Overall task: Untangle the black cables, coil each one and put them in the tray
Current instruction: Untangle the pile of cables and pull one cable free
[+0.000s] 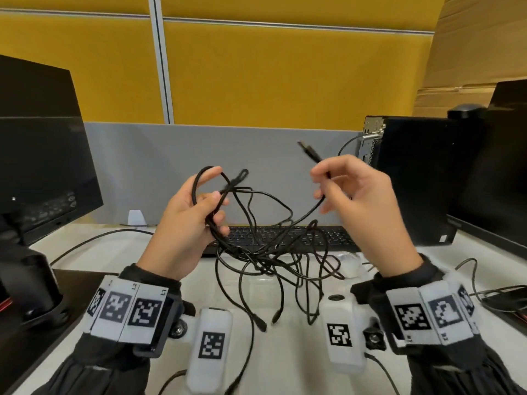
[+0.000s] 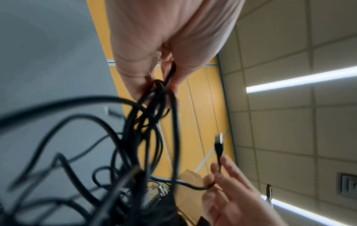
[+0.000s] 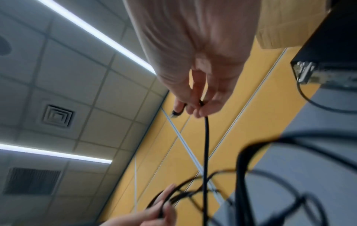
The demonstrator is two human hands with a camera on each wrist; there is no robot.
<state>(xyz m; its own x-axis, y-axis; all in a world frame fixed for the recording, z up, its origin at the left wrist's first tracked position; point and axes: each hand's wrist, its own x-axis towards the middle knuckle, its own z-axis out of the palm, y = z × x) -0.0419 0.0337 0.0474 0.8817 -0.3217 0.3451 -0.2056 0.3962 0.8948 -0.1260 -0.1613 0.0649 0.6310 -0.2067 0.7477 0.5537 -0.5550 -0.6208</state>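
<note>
A tangle of thin black cables (image 1: 268, 252) hangs in the air above the white desk (image 1: 119, 252). My left hand (image 1: 199, 206) grips a bunch of its loops, and the fingers curl round them in the left wrist view too (image 2: 166, 79). My right hand (image 1: 336, 183) pinches one cable just below its USB plug (image 1: 309, 151), which sticks up and to the left. That strand (image 3: 206, 145) runs down from the pinching fingers into the tangle. Loose cable ends (image 1: 261, 323) dangle near the desk. No tray is in view.
A black keyboard (image 1: 328, 236) lies behind the tangle. A monitor (image 1: 37, 155) stands at the left and a black computer case (image 1: 413, 172) at the right. Other cables (image 1: 94, 240) run over the desk. A grey partition (image 1: 199, 155) backs it.
</note>
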